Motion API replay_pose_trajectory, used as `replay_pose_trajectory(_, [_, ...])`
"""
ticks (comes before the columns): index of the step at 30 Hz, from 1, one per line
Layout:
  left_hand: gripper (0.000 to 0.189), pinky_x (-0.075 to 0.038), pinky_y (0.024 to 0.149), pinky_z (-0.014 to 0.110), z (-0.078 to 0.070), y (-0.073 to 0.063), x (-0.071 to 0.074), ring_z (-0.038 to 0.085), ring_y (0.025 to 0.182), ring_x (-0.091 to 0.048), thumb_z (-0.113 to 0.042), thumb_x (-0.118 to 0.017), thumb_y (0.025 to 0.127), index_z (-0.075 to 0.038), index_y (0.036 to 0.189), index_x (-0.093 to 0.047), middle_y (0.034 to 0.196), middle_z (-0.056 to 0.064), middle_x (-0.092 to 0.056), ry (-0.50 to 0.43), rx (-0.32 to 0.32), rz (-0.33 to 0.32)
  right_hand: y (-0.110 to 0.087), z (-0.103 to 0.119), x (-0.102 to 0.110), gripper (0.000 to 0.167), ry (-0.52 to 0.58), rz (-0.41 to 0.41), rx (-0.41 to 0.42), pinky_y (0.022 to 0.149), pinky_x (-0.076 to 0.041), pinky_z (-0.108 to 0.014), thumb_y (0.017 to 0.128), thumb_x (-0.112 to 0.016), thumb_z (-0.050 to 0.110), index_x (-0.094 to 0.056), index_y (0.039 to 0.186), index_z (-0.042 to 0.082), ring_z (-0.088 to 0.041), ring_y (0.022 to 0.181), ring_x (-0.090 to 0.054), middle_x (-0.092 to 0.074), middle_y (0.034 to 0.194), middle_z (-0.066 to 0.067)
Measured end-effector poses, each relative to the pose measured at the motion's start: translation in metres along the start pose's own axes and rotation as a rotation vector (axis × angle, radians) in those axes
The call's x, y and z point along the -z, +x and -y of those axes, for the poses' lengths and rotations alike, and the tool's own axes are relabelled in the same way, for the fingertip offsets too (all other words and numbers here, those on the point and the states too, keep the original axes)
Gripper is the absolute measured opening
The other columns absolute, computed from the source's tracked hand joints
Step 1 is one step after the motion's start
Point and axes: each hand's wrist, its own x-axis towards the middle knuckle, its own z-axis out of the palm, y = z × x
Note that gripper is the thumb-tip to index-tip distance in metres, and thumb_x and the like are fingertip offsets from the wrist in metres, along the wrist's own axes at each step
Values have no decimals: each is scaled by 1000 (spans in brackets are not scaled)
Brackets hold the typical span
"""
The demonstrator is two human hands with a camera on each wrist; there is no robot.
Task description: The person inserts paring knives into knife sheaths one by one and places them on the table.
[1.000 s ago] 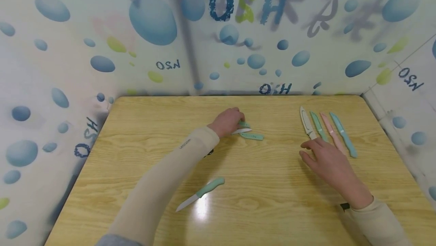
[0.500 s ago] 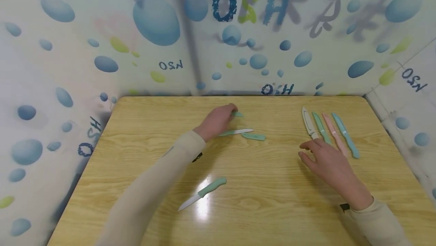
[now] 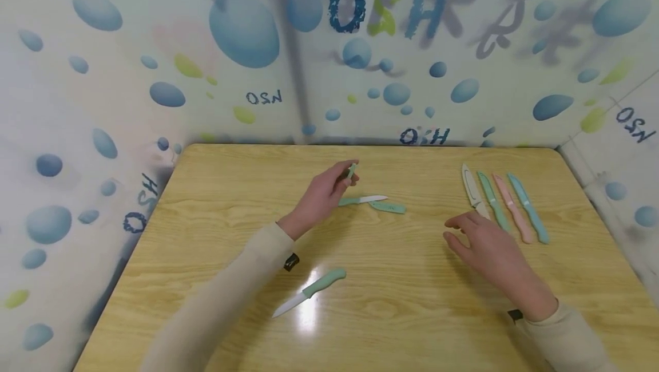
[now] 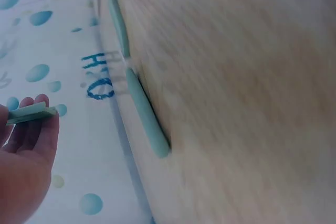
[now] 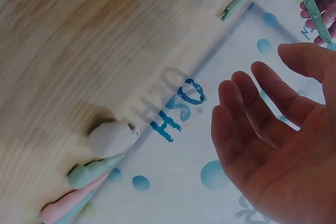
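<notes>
My left hand (image 3: pixel 321 194) is raised over the far middle of the table, pinching a green blade cover (image 3: pixel 352 171) between thumb and fingers. Printed marks show on that cover in the right wrist view. Below the hand lies a paring knife (image 3: pixel 351 201), green-handled with a bare white blade. A second green blade cover (image 3: pixel 388 208) lies at its blade. Nearer the front, another green-handled paring knife (image 3: pixel 323 282) lies with its blade bare. My right hand (image 3: pixel 491 252) holds nothing; its fingers are loosely bent close by the handle of a white knife (image 3: pixel 471 185).
Beside the white knife, a green knife (image 3: pixel 491 197), a pink knife (image 3: pixel 511 205) and a blue knife (image 3: pixel 530 210) lie in a row on the right, blades covered. The wooden table (image 3: pixel 412 303) meets a patterned wall (image 3: pixel 319 74) at the back.
My left hand has drawn back a little to the left and turned up, lifting the blade cover off the table. The knife it was covering is now in view. My right hand has barely moved.
</notes>
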Motion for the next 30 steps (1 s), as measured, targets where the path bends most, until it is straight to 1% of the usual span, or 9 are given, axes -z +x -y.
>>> replay_pose_trajectory(4, [39, -56, 100, 40, -1, -12, -2, 28, 113, -67, -8, -43, 112, -1, 151, -43, 121, 19, -66, -215, 32, -35, 1, 4, -2, 22, -9, 5, -2, 69, -59, -47, 98, -71, 19, -71, 115, 4, -30, 91, -69, -69, 111, -12])
replay_pose_trajectory(10, [39, -58, 100, 42, -3, -24, -2, 35, 115, -66, -6, -41, 112, -2, 151, -42, 125, 23, -62, -530, 138, -100, 3, 8, -3, 22, -9, 9, 1, 66, -59, -45, 99, -71, 20, -71, 114, 5, -29, 91, -69, -70, 111, -12])
replay_pose_trajectory(14, [39, -57, 100, 37, -7, -29, -2, 28, 111, -69, -10, -42, 112, -3, 150, -43, 123, 19, -63, -745, 238, -167, 4, 10, -6, 21, -13, -2, 10, 67, -60, -46, 98, -71, 20, -72, 113, 5, -30, 93, -70, -70, 110, -12])
replay_pose_trajectory(17, [38, -57, 100, 35, -11, -31, -2, 22, 105, -70, -11, -42, 111, -3, 149, -44, 118, 13, -64, -911, 337, -226, 6, 11, -8, 22, -12, 7, 16, 70, -61, -47, 98, -71, 20, -72, 113, 4, -31, 94, -70, -70, 110, -12])
replay_pose_trajectory(21, [38, -57, 100, 34, -11, -32, 1, 22, 104, -68, -7, -39, 110, -2, 147, -43, 112, 10, -65, -1109, 463, -321, 9, 14, -11, 23, -11, 34, 20, 72, -61, -48, 98, -71, 21, -71, 114, 4, -31, 94, -70, -70, 110, -12])
replay_pose_trajectory(23, [36, -57, 99, 33, -10, -33, 2, 23, 104, -66, -6, -37, 110, -2, 145, -44, 110, 10, -64, -1187, 507, -368, 9, 17, -12, 23, -7, 40, 22, 73, -61, -48, 98, -71, 21, -71, 114, 4, -31, 94, -70, -70, 111, -12])
replay_pose_trajectory(25, [33, -57, 98, 32, -7, -34, 4, 23, 102, -65, -5, -35, 110, -2, 141, -44, 108, 9, -63, -1246, 533, -406, 10, 19, -14, 23, -6, 42, 35, 72, -61, -48, 97, -72, 20, -72, 114, 4, -30, 93, -70, -69, 110, -11])
replay_pose_trajectory(27, [29, -56, 97, 32, -4, -37, 5, 23, 99, -64, -6, -34, 110, -3, 136, -46, 105, 8, -62, -1297, 543, -447, 11, 22, -17, 22, -7, 41, 59, 71, -61, -46, 97, -74, 18, -71, 113, 4, -29, 92, -70, -69, 109, -11])
replay_pose_trajectory(30, [24, -55, 99, 34, 0, -41, 7, 21, 93, -64, -6, -34, 109, -4, 129, -47, 100, 7, -62, -1337, 543, -497, 11, 25, -21, 21, -20, 36, 93, 69, -60, -45, 95, -75, 18, -72, 112, 5, -27, 90, -70, -69, 107, -9])
